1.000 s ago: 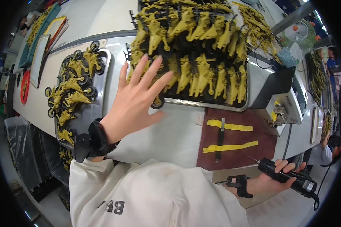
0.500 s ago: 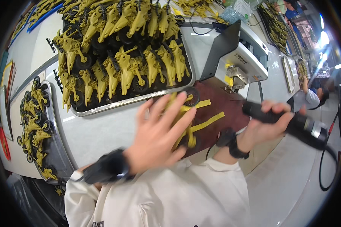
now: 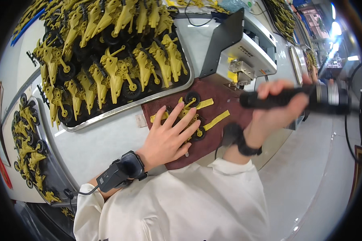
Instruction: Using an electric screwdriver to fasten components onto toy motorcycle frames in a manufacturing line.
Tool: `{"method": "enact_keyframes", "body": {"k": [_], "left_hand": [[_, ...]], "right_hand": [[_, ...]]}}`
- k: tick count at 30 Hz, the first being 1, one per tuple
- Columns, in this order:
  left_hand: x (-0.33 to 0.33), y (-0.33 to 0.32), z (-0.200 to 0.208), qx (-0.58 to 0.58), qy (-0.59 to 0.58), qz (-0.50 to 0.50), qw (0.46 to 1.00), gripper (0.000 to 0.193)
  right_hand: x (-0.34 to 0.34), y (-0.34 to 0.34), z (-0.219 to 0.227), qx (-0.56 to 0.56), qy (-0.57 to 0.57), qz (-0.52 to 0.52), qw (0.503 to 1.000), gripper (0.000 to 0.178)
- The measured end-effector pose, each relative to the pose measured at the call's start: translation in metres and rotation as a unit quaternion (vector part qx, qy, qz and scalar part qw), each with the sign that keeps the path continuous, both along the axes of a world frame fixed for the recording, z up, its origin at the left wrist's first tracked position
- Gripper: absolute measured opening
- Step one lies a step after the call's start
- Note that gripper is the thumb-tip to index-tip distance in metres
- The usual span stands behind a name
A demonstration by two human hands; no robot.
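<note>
A yellow toy motorcycle with black wheels [image 3: 192, 99] lies on a dark red mat [image 3: 209, 146]. My left hand [image 3: 169, 136] rests over it with fingers spread, hiding most of its body. To the right, my right hand [image 3: 275, 106] is wrapped around a black corded electric screwdriver [image 3: 332, 98], raised and nearly level. That hand and tool are smeared by motion, and no bit can be made out. Yellow tape strips [image 3: 216, 120] run across the mat beside the toy.
A metal-rimmed tray [image 3: 128, 105] crowded with similar yellow toys stands at the upper left. Another tray [image 3: 64, 168] of toys is at the far left. Behind the mat stands a white box-shaped machine [image 3: 245, 52] with a black side panel and metal mechanism.
My left hand has settled lower over the toy, and its fingers are now sharp. My right hand has lifted the screwdriver and turned it closer to level. The view has shifted slightly.
</note>
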State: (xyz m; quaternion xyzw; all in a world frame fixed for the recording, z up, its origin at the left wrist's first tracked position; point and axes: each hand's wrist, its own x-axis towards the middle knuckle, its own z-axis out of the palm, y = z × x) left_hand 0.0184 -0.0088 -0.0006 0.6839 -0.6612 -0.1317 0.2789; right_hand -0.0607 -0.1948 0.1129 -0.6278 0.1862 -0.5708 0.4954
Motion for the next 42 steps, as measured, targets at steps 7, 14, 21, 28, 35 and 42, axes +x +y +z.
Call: {"method": "enact_keyframes", "body": {"k": [7, 14, 21, 28, 35, 42], "left_hand": [[-0.001, 0.000, -0.006, -0.038, -0.007, 0.003, 0.999, 0.059], [-0.002, 0.001, -0.005, -0.034, -0.003, 0.018, 0.999, 0.054], [0.000, -0.001, -0.008, -0.030, 0.001, 0.017, 0.999, 0.054], [-0.008, -0.007, -0.008, -0.005, -0.035, 0.037, 0.999, 0.051], [-0.009, -0.007, -0.010, 0.007, -0.029, 0.017, 0.999, 0.061], [-0.004, -0.003, -0.008, 0.015, -0.006, 0.015, 1.000, 0.063]], "right_hand": [[-0.022, 0.056, -0.032, -0.071, -0.045, 0.170, 0.982, 0.081], [-0.014, 0.054, -0.050, -0.036, -0.067, 0.218, 0.973, 0.088], [-0.006, 0.050, -0.061, -0.010, -0.004, 0.203, 0.979, 0.074], [-0.008, 0.046, -0.067, -0.067, 0.026, 0.236, 0.969, 0.070], [-0.012, 0.000, 0.003, -0.103, -0.089, -0.025, 0.990, 0.075], [0.016, -0.017, -0.007, -0.095, 0.026, -0.025, 0.995, 0.068]]}}
